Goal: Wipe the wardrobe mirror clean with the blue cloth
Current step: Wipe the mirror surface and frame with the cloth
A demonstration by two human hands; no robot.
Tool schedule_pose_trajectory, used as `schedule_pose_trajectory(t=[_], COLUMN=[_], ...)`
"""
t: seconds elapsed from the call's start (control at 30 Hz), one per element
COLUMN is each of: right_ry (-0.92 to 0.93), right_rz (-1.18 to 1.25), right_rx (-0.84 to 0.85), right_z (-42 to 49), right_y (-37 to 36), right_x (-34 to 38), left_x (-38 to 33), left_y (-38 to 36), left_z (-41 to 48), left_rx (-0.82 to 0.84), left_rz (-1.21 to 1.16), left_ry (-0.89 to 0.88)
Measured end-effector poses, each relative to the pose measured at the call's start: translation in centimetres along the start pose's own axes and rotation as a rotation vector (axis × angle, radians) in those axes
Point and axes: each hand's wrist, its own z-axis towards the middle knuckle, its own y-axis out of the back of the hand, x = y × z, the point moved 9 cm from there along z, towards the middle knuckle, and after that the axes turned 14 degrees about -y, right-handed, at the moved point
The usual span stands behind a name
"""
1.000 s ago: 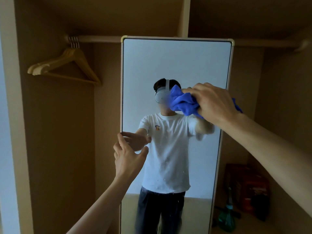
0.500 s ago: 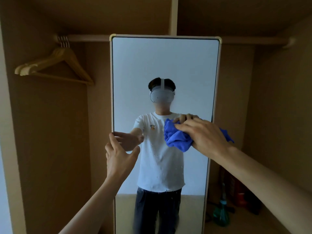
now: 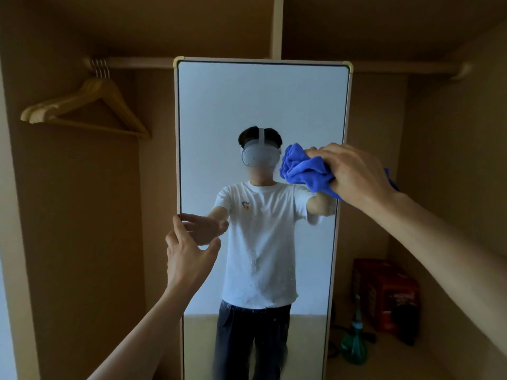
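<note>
Wardrobe walls (image 3: 82,215) flank the mirror (image 3: 260,105); right hand (image 3: 355,174) grips blue cloth (image 3: 301,171), spread left hand (image 3: 189,255) seemingly steadies it; hard pressing might tip it.

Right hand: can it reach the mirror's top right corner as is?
Probably yes: the right hand grips the crumpled blue cloth at the right edge of the tall framed mirror, with only bare glass above it.

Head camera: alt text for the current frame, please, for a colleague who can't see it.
A right hand presses a bunched blue cloth against the right side of a wardrobe mirror, while the left hand touches its left edge. Wooden hangers hang on the rail at left.
</note>
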Motion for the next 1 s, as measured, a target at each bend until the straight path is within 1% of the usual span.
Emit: schedule_pose_trajectory(t=[0.2,0.37,0.53,0.6,0.63,0.7,0.77,0.9,1.0], right_ry=[0.013,-0.005,-0.075,-0.156,-0.207,-0.289,-0.388,-0.442,-0.514], right_rz=[0.057,0.104,0.148,0.267,0.344,0.425,0.344,0.245,0.279], right_rx=[0.039,0.024,0.062,0.06,0.037,-0.091,-0.178,-0.348,-0.371], right_z=[-3.2,-6.4,-7.4,-6.8,-6.4,-5.9,-5.6,-6.0,-6.5], right_y=[-2.7,-4.4,-5.1,-4.8,-4.6,-3.3,-2.6,-1.9,-2.9], right_x=[-1.1,-1.5,-2.0,-2.2,-2.5,-3.4,-4.4,-5.1,-5.8], left_x=[0.3,0.3,0.3,0.5,0.5,0.7,0.8,1.3,1.5], left_y=[-0.2,-0.2,-0.1,0.0,0.1,0.2,0.3,0.4,0.3], left_z=[-0.2,-0.3,-0.3,-0.2,-0.2,-0.1,-0.1,0.1,0.3], left_rx=[-0.015,-0.022,-0.002,0.006,0.01,0.016,0.019,0.027,0.04], left_rz=[0.018,0.009,-0.015,-0.023,-0.028,-0.043,-0.061,-0.092,-0.121], left_ry=[-0.013,-0.017,-0.013,-0.009,-0.009,-0.011,-0.01,-0.023,-0.037])
